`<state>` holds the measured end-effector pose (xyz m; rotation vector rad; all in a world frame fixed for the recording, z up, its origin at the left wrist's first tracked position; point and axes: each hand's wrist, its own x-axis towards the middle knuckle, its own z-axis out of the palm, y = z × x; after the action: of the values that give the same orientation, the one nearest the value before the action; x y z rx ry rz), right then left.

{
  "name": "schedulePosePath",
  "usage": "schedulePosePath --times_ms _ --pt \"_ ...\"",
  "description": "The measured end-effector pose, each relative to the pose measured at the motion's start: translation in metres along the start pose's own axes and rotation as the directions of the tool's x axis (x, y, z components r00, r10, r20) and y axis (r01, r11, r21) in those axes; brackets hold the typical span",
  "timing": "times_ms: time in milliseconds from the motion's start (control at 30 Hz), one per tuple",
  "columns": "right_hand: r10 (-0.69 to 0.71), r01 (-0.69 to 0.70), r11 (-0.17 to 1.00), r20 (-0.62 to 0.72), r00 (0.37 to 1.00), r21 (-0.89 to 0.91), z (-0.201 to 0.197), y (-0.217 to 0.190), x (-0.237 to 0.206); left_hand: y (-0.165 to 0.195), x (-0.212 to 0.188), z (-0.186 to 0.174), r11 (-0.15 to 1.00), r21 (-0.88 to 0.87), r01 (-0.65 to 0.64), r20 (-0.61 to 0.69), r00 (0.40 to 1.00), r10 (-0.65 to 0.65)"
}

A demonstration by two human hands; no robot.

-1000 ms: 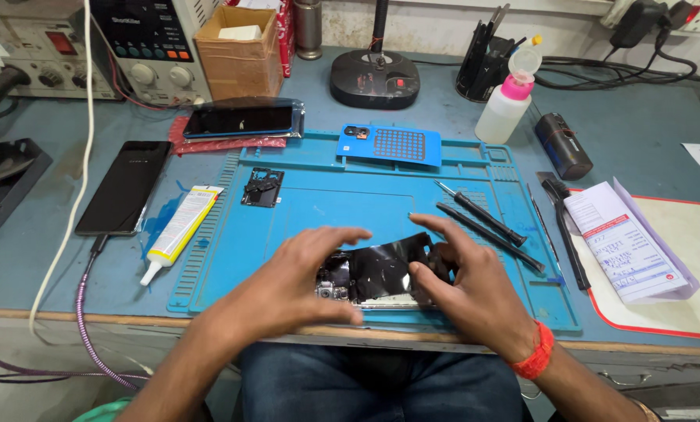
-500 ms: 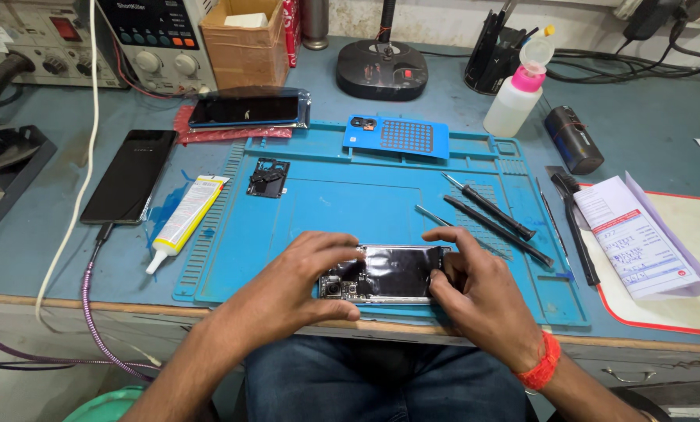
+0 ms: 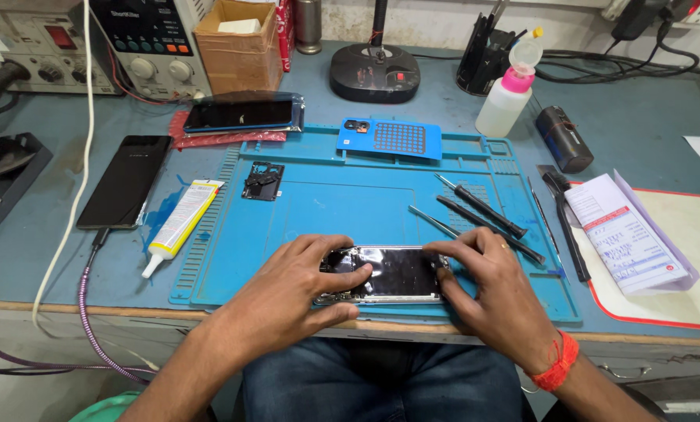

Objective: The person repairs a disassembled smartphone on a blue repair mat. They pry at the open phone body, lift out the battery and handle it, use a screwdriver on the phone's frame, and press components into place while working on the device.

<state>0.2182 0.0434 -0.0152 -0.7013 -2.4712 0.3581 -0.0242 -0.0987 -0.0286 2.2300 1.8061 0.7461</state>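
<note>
Gripping one opened phone (image 3: 393, 273), left hand (image 3: 303, 285), right hand (image 3: 494, 285), three phones aside

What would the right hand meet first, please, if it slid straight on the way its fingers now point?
The right hand points left, along the phone it already holds at the end. Going on across the phone, it would most likely meet the left hand, whose thumb lies on the glass. Depth is hard to judge.

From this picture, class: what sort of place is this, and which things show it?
Probably a phone repair bench: both hands hold an opened phone on a blue repair mat, with screwdrivers and a bench power supply nearby.
</note>
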Motion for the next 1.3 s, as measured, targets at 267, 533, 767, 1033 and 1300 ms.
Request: schedulePosePath --times_ms 267,533,767,1033,1300 --pt "-0.038 0.038 0.988 -0.008 0.999 0.149 0.003 0.011 -0.007 0.010 0.008 0.018 0.982 0.162 -0.099 -0.074 0.991 0.113" --pt "0.062 -0.095 0.964 0.139 0.988 0.247 -0.004 0.023 0.002 0.024 0.033 0.039 0.970 0.184 -0.160 -0.051 0.984 0.172" --pt "0.109 -0.153 0.935 0.152 0.982 0.320 -0.003 0.031 0.000 0.033 0.053 0.055 0.956 0.196 -0.219 -0.048 0.971 0.233" --pt "0.140 -0.194 0.926 0.183 0.973 0.324 -0.002 0.034 -0.002 0.038 0.058 0.056 0.950 0.191 -0.249 -0.031 0.965 0.259" --pt "0.147 -0.193 0.908 0.147 0.978 0.373 -0.002 0.032 -0.004 0.041 0.055 0.059 0.955 0.193 -0.228 -0.044 0.970 0.240"
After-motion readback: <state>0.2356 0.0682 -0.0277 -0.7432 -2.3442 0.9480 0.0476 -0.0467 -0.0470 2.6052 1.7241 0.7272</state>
